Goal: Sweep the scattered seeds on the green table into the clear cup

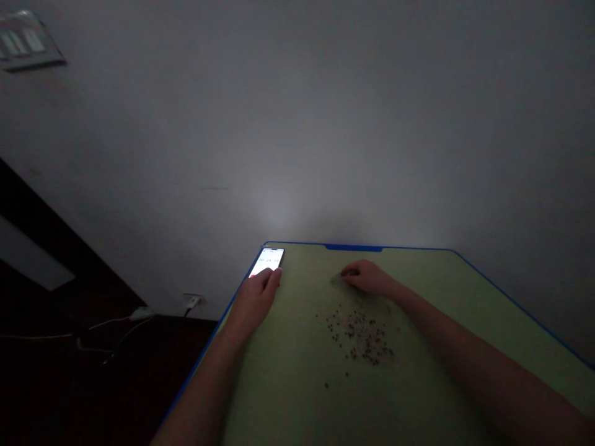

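Note:
My left hand (255,296) lies over the lower end of a lit phone (266,260) at the table's far left corner. Its thumb is along the phone's right edge, and its fingers curl round the lower end. Farther right, my right hand (365,277) rests low over the table with its fingers closed in a pinch. A faint, see-through thing (336,280) shows at its fingertips, too dim to name. Just nearer than that hand, many small dark bits (360,334), like beads or seeds, lie scattered among paler ones.
The pale green table (288,384) has a blue rim and stands against a grey wall (325,124). To the left, a plug sits in a wall socket (193,300), with cables (114,322) below. A switch panel (28,42) is at upper left. The light is dim.

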{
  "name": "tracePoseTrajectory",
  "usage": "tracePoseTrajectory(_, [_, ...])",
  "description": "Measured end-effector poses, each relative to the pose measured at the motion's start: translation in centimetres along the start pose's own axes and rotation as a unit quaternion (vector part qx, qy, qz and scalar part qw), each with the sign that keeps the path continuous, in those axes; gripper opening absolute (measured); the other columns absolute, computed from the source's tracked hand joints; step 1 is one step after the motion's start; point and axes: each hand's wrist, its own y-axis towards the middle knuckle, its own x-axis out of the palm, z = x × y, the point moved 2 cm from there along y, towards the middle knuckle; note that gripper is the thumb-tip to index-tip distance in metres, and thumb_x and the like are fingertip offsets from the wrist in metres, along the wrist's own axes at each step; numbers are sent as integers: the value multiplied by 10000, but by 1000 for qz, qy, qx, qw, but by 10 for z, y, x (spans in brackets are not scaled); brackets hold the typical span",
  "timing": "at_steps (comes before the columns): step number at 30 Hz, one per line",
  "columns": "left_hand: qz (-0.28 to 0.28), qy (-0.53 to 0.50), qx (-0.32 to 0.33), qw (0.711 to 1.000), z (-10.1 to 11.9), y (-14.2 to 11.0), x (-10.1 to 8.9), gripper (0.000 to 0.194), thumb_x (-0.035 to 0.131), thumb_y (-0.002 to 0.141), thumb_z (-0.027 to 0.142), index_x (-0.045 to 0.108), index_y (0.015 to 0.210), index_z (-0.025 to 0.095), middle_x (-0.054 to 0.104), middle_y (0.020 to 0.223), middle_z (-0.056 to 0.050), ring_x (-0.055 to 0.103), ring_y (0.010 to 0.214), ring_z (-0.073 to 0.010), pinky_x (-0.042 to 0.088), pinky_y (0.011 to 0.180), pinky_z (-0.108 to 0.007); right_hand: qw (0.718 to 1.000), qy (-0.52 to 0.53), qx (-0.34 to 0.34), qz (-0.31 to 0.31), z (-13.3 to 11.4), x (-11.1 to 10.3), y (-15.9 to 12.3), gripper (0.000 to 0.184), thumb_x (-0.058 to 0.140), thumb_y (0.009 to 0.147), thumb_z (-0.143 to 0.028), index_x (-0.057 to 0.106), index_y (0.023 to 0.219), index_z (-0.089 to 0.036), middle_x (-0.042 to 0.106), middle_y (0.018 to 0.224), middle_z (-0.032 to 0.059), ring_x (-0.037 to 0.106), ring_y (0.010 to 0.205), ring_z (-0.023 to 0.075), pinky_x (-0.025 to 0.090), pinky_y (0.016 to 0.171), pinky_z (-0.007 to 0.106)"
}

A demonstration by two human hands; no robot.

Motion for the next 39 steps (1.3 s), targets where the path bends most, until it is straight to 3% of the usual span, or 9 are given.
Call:
tracePoseTrajectory(11, [5,1,2,1000,1,-1,0,461,304,873,543,519,654,200,565,620,6,528,621,-168,361,570,-271,984,20,-166,-66,-86,22,-6,272,540,787,-154,727,985,-170,734,888,72,639,752,162,447,693,246])
tracePoseTrajectory(20, [6,-1,19,1000,2,-1,1,446,305,877,521,510,646,200,539,601,9,506,601,-160,339,554,-263,959,47,-251,-120,-97,22,-32,307,509,788,-93,719,985,-197,734,939,33,640,817,136,436,757,220])
tracePoseTrajectory(27, [9,2,14,1000,4,-1,2,449,311,873,524,491,617,203,515,579,15,484,581,-150,322,536,-254,987,42,-157,-12,-91,-2,-50,275,525,783,-136,723,971,-163,731,834,59,623,701,145,430,652,234])
tracePoseTrajectory(34, [2,-1,14,1000,5,-1,2,459,297,873,533,495,623,204,515,584,12,486,584,-152,321,532,-258,992,27,-117,-29,-81,9,-64,269,533,760,-137,727,946,-155,727,790,55,608,636,133,411,599,230])
tracePoseTrajectory(39, [7,8,23,1000,5,-2,3,457,301,875,527,503,627,201,531,594,15,488,583,-147,318,542,-260,990,49,-125,-44,-86,13,-73,260,538,765,-142,726,941,-172,720,773,40,603,637,127,411,599,225])
